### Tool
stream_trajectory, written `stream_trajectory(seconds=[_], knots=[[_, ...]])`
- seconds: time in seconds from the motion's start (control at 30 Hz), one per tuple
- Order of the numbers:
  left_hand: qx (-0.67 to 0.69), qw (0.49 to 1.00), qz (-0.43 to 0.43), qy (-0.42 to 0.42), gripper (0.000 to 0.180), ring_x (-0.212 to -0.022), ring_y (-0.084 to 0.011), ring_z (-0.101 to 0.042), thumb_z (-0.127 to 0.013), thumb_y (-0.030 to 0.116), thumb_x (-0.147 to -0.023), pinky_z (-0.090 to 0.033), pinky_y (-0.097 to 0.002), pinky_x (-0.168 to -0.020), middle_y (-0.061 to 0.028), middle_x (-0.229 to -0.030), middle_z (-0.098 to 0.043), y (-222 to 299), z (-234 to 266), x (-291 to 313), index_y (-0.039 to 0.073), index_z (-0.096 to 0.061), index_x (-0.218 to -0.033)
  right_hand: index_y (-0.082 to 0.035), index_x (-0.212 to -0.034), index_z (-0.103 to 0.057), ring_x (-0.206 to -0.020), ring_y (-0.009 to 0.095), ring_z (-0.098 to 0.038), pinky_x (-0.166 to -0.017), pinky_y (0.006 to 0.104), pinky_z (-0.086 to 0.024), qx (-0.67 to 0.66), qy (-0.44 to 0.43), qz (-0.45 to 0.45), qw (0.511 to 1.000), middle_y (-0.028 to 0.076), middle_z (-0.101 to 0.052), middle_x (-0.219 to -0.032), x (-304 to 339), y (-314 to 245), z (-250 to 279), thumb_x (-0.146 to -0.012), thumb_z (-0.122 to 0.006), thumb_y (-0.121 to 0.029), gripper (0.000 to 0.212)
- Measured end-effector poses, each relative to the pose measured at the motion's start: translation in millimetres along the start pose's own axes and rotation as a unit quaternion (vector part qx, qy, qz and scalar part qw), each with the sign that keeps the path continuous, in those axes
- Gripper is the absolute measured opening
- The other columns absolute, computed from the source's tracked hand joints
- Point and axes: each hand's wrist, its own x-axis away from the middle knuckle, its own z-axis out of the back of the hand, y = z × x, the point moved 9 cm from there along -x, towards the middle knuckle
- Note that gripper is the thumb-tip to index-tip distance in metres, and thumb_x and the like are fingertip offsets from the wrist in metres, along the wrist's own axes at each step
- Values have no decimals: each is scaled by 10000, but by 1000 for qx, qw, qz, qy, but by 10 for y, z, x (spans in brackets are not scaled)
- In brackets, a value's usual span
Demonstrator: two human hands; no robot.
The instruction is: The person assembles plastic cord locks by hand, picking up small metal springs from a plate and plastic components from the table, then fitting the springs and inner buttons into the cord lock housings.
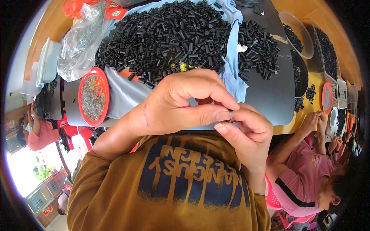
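Observation:
My left hand [185,94] and my right hand [248,133] meet in front of my chest, just over the table's near edge. Thumb and fingers of both are pinched together at one spot. Between the fingertips a bit of a small black part [231,111] shows; most of it is covered by the fingers. Beyond my hands a large heap of short black plastic tubes [169,40] lies on a light blue cloth [232,46]. To the left stands a red plate [81,104] full of tiny clear or silvery pieces [93,96].
A clear plastic bag [81,42] lies at the far left, near a pale tub [49,61]. More black tubes [258,50] lie on the grey table [266,100] at the right. A co-worker in pink [300,173] sits on my right; clear bins [325,50] stand beyond.

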Motion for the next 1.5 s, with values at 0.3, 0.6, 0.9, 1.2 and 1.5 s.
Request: stream_trajectory(seconds=[0.3,0.6,0.9,1.2,1.5], knots=[[33,999,-10,-33,184,-749,-163,-569,-689,-9,-712,-435,-269,-656,-63,-818,-600,-1,-23,40,40,-685,-889,25,-835,-622,-661,57,-524,-576,205,-404,-169,-71,-158,970,16,-598,-764,133,226,-144,-762,-683,-4,99],[81,988,-62,-113,164,-689,-176,-591,-662,13,-769,-457,-262,-588,-90,-823,-596,50,-86,92,16,-677,-932,41,-923,-651,-669,68,-566,-618,188,-439,-314,-189,-282,887,55,-647,-803,254,274,-341,-807,-639,-60,155],[91,986,4,-141,161,-721,-186,-572,-631,40,-801,-435,-287,-622,-53,-833,-606,-117,-124,484,44,-684,-952,46,-1002,-614,-893,123,-558,-802,247,-429,-266,-306,-307,861,66,-620,-972,397,354,-628,-870,-582,-88,190],[42,996,-61,-56,281,-692,-178,-546,-728,77,-715,-406,-304,-620,-35,-835,-599,-131,43,754,40,-668,-987,44,-946,-601,-773,103,-510,-681,229,-400,-240,-314,-283,874,39,-571,-840,367,480,-782,-891,-555,-113,173],[-198,967,-152,44,469,-705,-200,-534,-772,164,-579,-401,-336,-660,-5,-822,-532,75,183,649,109,-613,-1017,14,-981,-636,-840,89,-564,-736,213,-437,-256,-220,-339,879,33,-631,-914,264,495,-819,-898,-553,-150,202]])
